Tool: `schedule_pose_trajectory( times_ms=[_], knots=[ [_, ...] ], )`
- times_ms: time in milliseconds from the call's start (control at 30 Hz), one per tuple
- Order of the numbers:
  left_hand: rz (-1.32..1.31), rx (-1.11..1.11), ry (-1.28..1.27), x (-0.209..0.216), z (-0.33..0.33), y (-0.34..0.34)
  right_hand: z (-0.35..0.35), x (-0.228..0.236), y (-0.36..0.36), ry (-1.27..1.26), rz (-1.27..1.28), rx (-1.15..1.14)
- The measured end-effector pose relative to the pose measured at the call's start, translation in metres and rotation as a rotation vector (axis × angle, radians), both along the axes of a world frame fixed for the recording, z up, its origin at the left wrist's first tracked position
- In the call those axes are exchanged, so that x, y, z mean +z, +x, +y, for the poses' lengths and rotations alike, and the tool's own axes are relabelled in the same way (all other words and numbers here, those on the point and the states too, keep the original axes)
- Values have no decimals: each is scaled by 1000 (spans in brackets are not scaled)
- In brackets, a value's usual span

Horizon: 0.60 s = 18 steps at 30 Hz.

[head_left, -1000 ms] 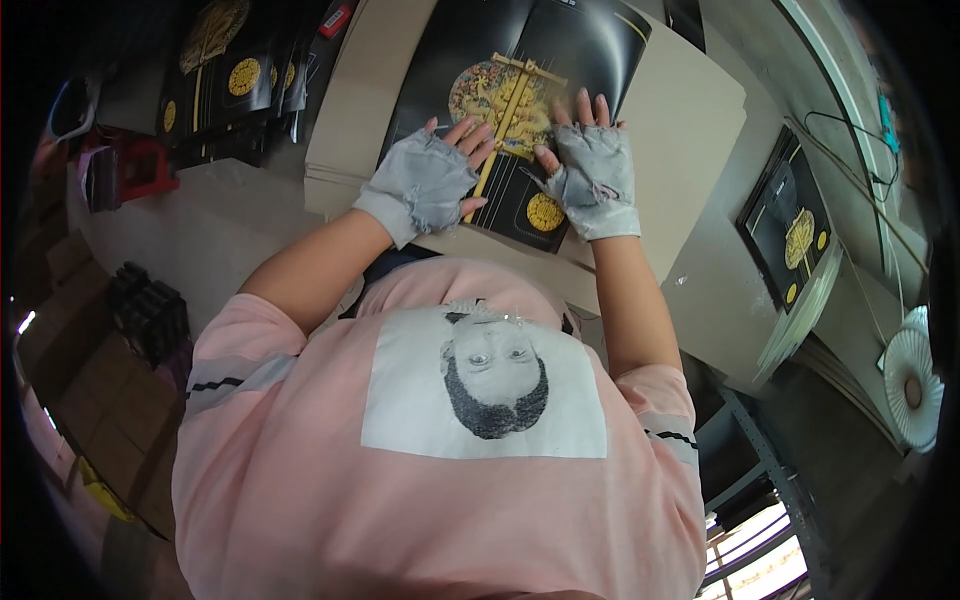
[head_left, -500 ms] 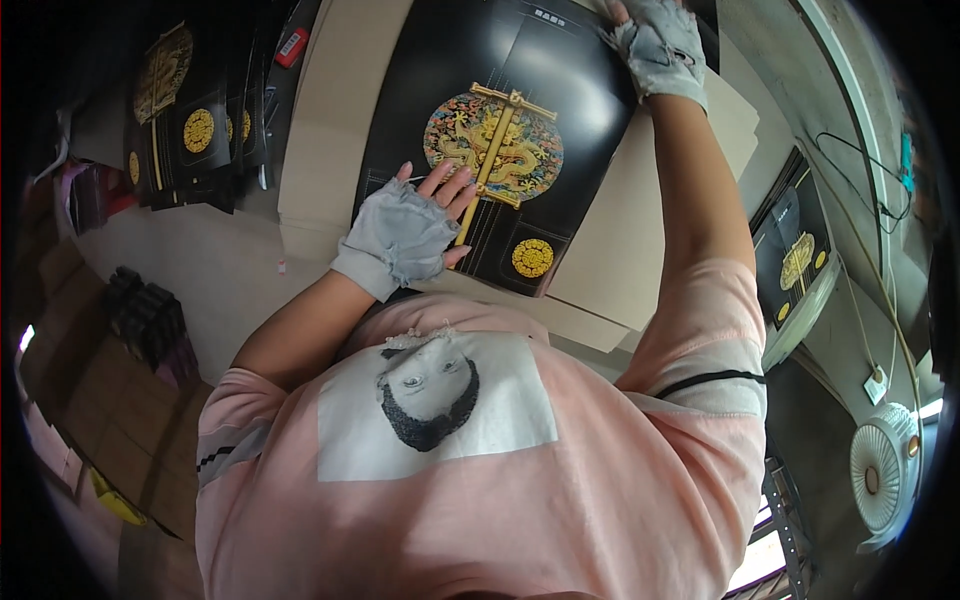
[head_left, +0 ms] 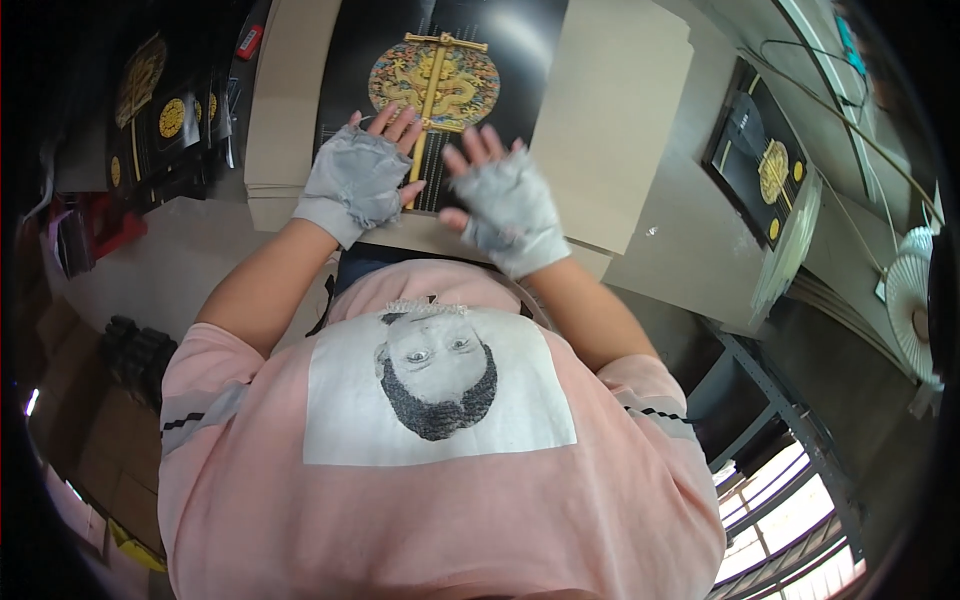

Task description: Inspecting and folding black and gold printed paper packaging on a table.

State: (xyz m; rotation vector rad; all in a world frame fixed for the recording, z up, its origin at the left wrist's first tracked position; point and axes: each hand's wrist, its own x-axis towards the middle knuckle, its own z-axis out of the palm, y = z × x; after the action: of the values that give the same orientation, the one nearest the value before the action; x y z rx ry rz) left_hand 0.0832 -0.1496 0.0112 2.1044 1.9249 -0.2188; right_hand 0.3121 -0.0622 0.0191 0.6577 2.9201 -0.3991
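Note:
A glossy black printed sheet [head_left: 350, 60] with a round gold dragon design lies on a stack of pale grey cardboard [head_left: 610, 110]. My left hand [head_left: 358, 180], in a grey fingerless glove, rests on the sheet's near left part with its fingers stretched out. Beside it, my right hand [head_left: 505, 205], gloved the same way, is over the near right part of the sheet, fingers apart and slightly blurred. Whether the right palm touches the sheet I cannot tell. Neither hand holds anything. The sheet's far end is cut off by the top of the view.
More black printed sheets [head_left: 170, 125] sit at the far left, near a small red object [head_left: 249, 42]. Another black printed sheet [head_left: 745, 130] lies at the right on a pale stack. Cables and a white fan [head_left: 912, 305] are at the right edge.
My right hand has come back from the sheet's far right corner to its near part, beside my left hand. The left hand stays spread on the sheet. The view has shifted.

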Motion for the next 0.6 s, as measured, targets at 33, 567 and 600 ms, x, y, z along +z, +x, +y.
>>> schedule_pose_trajectory(
  times_ms=[33,567,600],
  knots=[
    [-2,-10,12,0,0,1,-16,0,9,-54,-36,33],
    [-20,-8,-111,-3,5,-3,151,-21,-51,218,170,-49],
    [-30,-9,-138,-2,8,-3,179,-30,-61,233,162,-59]
  ],
)
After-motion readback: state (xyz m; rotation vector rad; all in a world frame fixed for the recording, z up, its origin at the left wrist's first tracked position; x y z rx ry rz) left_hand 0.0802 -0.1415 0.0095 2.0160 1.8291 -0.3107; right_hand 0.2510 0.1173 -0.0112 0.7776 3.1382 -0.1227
